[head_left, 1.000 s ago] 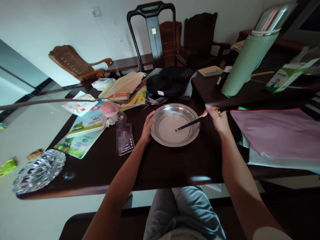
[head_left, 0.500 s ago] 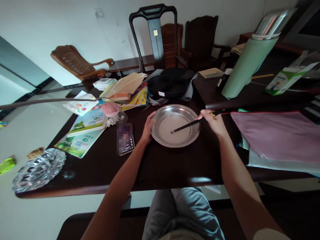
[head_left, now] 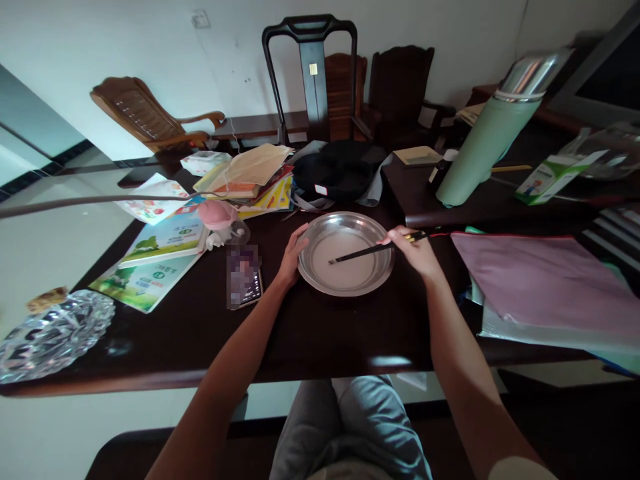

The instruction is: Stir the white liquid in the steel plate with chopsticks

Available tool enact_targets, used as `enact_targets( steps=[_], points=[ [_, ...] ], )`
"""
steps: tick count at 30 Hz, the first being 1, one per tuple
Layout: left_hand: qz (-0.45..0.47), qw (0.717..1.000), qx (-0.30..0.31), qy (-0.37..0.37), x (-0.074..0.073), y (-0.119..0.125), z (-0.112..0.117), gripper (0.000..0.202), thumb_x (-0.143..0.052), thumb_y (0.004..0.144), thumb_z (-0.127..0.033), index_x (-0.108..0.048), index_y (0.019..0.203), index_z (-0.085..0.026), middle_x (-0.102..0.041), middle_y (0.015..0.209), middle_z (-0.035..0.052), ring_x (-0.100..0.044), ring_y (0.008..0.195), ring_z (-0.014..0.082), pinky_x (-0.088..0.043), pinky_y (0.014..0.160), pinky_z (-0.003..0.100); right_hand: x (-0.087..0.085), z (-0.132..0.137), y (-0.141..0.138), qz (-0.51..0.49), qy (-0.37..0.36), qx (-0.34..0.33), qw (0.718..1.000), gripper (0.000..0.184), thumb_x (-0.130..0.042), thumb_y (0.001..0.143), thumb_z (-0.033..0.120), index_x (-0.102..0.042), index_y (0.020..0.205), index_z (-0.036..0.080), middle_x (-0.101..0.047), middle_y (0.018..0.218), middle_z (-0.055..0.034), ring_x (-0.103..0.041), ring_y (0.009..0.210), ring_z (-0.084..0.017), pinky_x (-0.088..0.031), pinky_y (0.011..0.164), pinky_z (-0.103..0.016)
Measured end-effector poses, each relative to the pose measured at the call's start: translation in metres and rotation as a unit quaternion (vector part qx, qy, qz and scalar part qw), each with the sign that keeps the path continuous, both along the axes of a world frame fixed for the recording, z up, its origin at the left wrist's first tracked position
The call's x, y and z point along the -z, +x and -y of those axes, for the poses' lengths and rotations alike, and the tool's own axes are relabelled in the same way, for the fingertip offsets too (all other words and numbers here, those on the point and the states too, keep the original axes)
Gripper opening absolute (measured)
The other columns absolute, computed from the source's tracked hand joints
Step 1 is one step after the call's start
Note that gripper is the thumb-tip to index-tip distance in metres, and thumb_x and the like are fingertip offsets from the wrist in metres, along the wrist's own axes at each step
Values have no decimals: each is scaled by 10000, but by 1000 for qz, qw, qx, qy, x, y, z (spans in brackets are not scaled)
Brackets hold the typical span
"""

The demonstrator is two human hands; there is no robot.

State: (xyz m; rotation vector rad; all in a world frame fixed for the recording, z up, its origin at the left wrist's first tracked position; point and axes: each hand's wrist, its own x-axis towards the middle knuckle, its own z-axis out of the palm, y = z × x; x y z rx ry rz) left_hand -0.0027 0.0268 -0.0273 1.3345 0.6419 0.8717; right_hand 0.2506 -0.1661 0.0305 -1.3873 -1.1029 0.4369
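A round, shallow metal basin [head_left: 345, 291] rests on the dark table, its bottom covered with something whitish; whether liquid or powder I cannot tell. My left hand [head_left: 291, 257] holds the basin's left side, thumb by the rim and fingers along the outside. Black chopsticks [head_left: 361, 253] with gold bands slant down into the basin, gripped in my right hand [head_left: 414, 253] over the right rim. Their tips meet the whitish contents left of the middle. Close by my left forearm lies a phone [head_left: 255, 287] with a blurred screen.
Workbooks [head_left: 150, 280], a pink-topped bottle [head_left: 216, 217] and a glass dish [head_left: 65, 333] are on the left. A black bag [head_left: 340, 170] sits behind the basin. At right stand a green thermos [head_left: 493, 147] and a pink zip pouch [head_left: 540, 280]. A cable [head_left: 100, 202] crosses the left.
The chopstick tips have shifted left within the basin, and my right hand has moved left with them. My left hand stays at the basin's side. The whole view has turned slightly.
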Motion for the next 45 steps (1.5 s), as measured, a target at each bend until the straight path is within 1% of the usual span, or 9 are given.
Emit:
enact_targets(
  steps=[3,8,15,21,28,31,35,41,45],
  points=[
    [2,1000,3,5,1,1,0,646,-803,812,-591,-681,1359,-269,-630,1542,99,-570,1426,370,-468,1187,538,1,-1,1,29,-4,6,1000,553,-716,816,804,-757,683,269,-820,805,-41,-782,868,-272,-589,892,-419],
    [14,1000,-8,2,1,2,1,637,-827,791,-582,-701,1328,-264,-654,1515,99,-587,1405,371,-482,1173,550,3,9,22,-24,18,117,993,572,-688,855,786,-689,597,276,-753,643,-32,-743,691,-258,-587,845,-436],
    [20,1000,-2,9,3,3,1,598,-806,813,-549,-697,1328,-265,-658,1505,100,-603,1387,365,-482,1172,556,1,4,5,26,-17,-5,999,505,-719,846,769,-763,706,285,-804,780,-41,-783,830,-282,-591,901,-453],
    [19,1000,7,7,4,3,0,607,-793,815,-536,-674,1346,-269,-620,1546,95,-555,1443,366,-444,1209,551,3,10,19,3,30,121,992,535,-673,891,750,-708,634,282,-770,679,-37,-762,730,-276,-591,870,-464],
    [22,1000,3,5,3,3,1,605,-797,803,-539,-675,1328,-264,-646,1507,95,-572,1421,361,-443,1209,552,-1,5,0,24,-17,11,1000,530,-708,844,782,-742,681,278,-801,757,-37,-782,796,-276,-594,871,-440],
    [18,1000,1,9,3,3,0,614,-799,800,-551,-676,1329,-266,-657,1497,93,-584,1404,361,-453,1200,555,0,3,4,42,-3,45,998,534,-704,837,795,-761,714,279,-816,803,-39,-782,848,-277,-585,891,-438],
    [8,1000,6,19,2,3,0,623,-778,817,-569,-665,1347,-262,-633,1528,102,-571,1418,363,-461,1192,548,2,8,17,-3,31,129,991,578,-664,859,806,-683,610,284,-745,641,-29,-746,706,-267,-590,853,-450],
    [10,1000,-5,11,1,3,2,578,-793,795,-520,-683,1307,-273,-671,1463,83,-636,1309,334,-517,1115,502,-2,4,3,7,-17,17,1000,547,-709,821,804,-716,641,287,-783,720,-30,-770,771,-275,-600,879,-448],
    [6,1000,1,22,1,2,2,553,-776,806,-512,-681,1294,-270,-699,1385,79,-663,1238,313,-542,1063,479,-1,6,9,11,3,69,998,543,-703,834,795,-720,651,284,-800,742,-34,-773,802,-282,-593,922,-463]
  ],
)
